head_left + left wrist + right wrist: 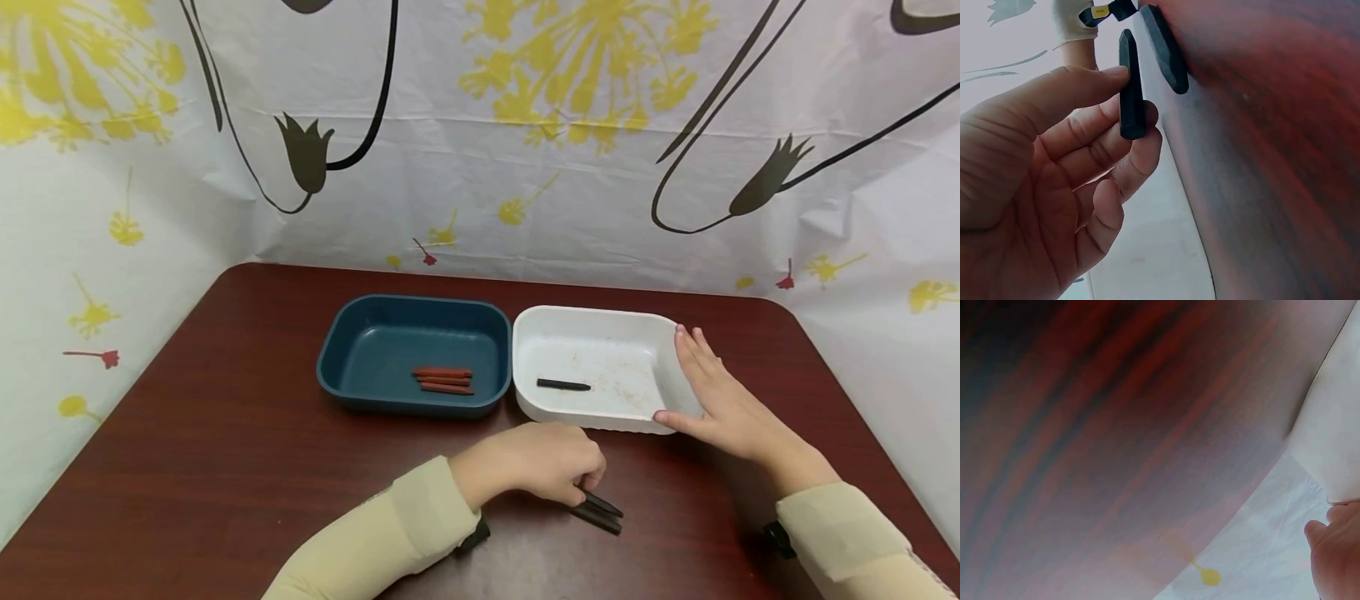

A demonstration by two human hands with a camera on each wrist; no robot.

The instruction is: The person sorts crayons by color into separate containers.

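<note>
My left hand is low over the table in front of the white tray. Between thumb and fingertips it pinches a black crayon, a faceted stick with a tapered end. Just beside that one, a second black crayon lies on the table. My right hand rests on the right end of the white tray, fingers extended along the far side and thumb at the near rim. Inside this tray is one black crayon. Only part of the right hand shows in the right wrist view.
A dark teal tray stands against the white tray's left side, with several red-brown crayons in its right half. Both trays sit on a dark red-brown wooden table. A white flower-patterned sheet hangs behind its far edge and sides.
</note>
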